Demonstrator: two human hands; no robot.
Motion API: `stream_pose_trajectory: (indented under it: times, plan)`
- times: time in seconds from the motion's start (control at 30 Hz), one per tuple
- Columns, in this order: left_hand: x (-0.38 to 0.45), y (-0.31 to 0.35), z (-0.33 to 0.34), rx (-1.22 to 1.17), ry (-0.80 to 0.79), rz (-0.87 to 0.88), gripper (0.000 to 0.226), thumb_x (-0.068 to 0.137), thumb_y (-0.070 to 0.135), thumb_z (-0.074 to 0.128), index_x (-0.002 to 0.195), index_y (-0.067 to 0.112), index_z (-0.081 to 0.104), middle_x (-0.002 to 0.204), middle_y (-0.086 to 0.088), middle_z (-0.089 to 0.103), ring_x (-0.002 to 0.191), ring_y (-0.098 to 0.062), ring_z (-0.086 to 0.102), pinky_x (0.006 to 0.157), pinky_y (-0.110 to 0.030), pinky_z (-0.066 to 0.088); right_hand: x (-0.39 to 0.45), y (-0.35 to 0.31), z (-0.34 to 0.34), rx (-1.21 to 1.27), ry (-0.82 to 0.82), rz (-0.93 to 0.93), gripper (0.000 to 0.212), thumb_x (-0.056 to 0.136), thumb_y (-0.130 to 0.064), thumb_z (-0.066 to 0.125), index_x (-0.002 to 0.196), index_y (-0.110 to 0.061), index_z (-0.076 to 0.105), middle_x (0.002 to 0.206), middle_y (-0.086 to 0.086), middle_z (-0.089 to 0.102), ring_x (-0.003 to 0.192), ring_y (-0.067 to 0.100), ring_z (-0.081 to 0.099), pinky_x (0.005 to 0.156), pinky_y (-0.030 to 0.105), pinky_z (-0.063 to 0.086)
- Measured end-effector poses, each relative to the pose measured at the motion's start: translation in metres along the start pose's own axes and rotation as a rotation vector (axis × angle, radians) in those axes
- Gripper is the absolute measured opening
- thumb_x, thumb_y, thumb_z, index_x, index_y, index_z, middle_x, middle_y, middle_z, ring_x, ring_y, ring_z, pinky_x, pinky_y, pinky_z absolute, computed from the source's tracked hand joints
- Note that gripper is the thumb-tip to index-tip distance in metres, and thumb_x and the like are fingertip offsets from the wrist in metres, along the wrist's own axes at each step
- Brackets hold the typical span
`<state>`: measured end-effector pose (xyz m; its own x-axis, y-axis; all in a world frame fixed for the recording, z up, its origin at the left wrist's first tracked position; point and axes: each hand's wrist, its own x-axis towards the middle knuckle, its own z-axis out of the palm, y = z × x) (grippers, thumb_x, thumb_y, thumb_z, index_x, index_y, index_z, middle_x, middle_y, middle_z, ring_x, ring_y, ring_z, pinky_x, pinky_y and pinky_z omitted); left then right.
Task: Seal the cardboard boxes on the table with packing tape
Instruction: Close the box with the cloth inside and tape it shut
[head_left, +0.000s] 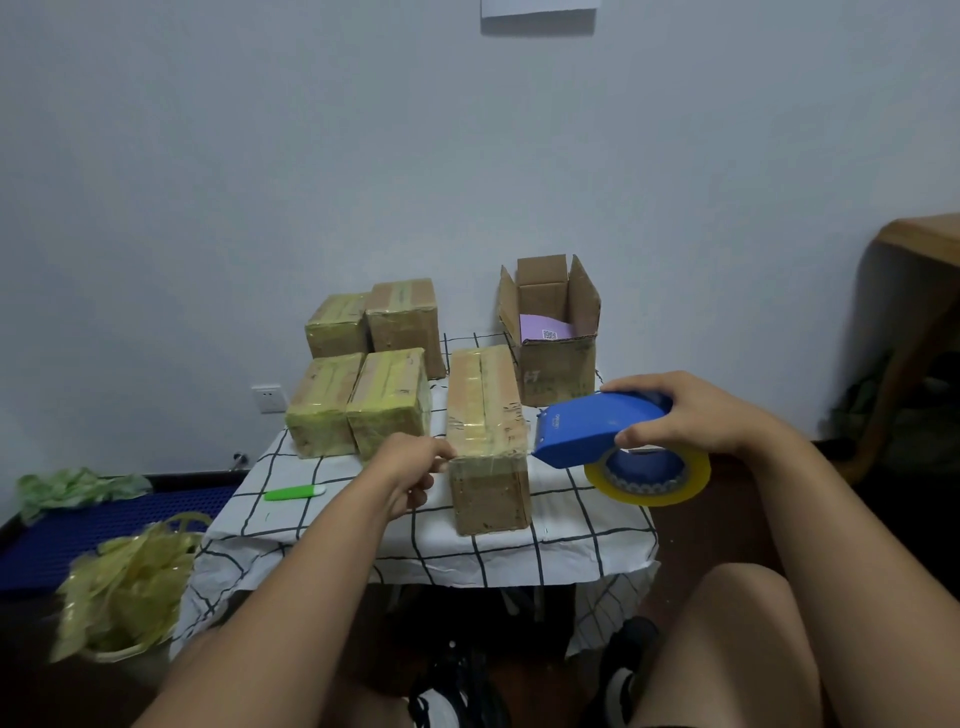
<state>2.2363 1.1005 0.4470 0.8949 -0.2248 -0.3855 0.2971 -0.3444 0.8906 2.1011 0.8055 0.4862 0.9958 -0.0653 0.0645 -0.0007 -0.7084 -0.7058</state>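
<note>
open brown cardboard box (558, 364): handwritten mark on front, illegible | blue plastic tape dispenser (597, 428), just right-front of box: small print, unreadable

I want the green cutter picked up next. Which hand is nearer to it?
Left. The left hand is just right of the green cutter, touching the near box; the right hand grips the tape dispenser beyond that box.
</note>
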Motion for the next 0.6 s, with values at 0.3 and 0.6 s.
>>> stream_pose_trajectory:
  times: [0.3,0.6]
  plan:
    - [-0.004,0.001,-0.002,0.148,0.008,0.024,0.031,0.089,0.021,0.063,0.115,0.010,0.051,0.079,-0.006,0.037,0.055,-0.016,0.026,0.048,-0.026,0.022,0.000,0.001,0.006,0.036,-0.014,0.013,0.061,0.065,-0.046,0.074,0.124,-0.043,0.057,0.115,-0.014,0.062,0.097,0.008,0.064,0.074,0.016,0.050]
    - [-0.007,-0.016,0.022,1.153,0.165,0.998,0.033,0.094,0.014,0.051,0.123,0.027,0.061,0.134,0.008,0.056,0.122,-0.016,0.047,0.098,-0.033,0.037,-0.006,0.011,0.011,0.087,-0.026,0.016,0.054,0.067,-0.042,0.071,0.119,-0.046,0.057,0.112,-0.016,0.062,0.095,0.010,0.064,0.067,0.011,0.050]
